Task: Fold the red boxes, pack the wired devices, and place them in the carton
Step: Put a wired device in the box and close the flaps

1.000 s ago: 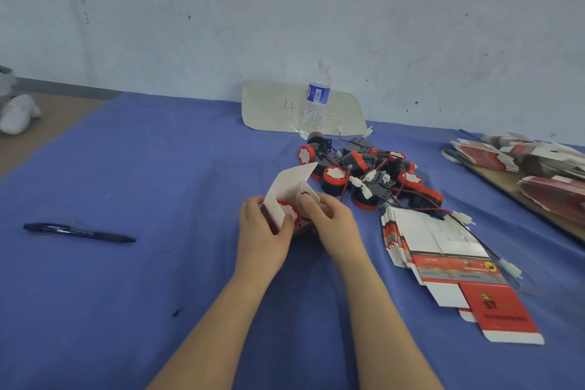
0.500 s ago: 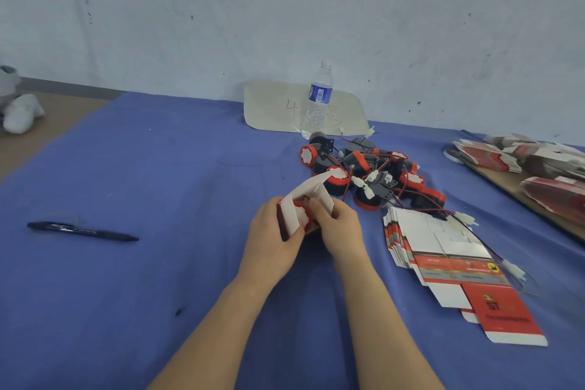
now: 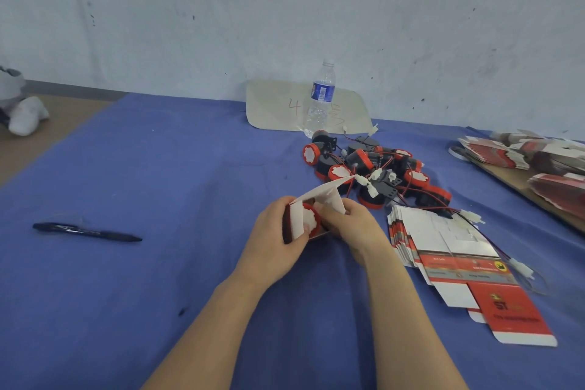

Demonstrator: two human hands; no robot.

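A small red box (image 3: 319,196) with white inner flaps sits between my hands at the table's middle, its open end facing me. A red-and-white round wired device (image 3: 310,219) shows inside the opening. My left hand (image 3: 275,237) grips the box's left side, thumb on a white side flap. My right hand (image 3: 354,228) holds the right side, fingers curled at the flaps. The top flap stands half raised. A pile of several wired devices (image 3: 380,174) lies just beyond. A stack of flat red boxes (image 3: 443,244) lies to the right.
A black pen (image 3: 87,232) lies at the left on the blue cloth (image 3: 158,168). A water bottle (image 3: 319,98) stands on a paper sheet (image 3: 278,104) by the wall. More flat boxes (image 3: 538,158) lie on a board at the far right. No carton shows.
The box's top flap has come down from upright to half raised. Both hands have shifted slightly, still on the box with the device inside.
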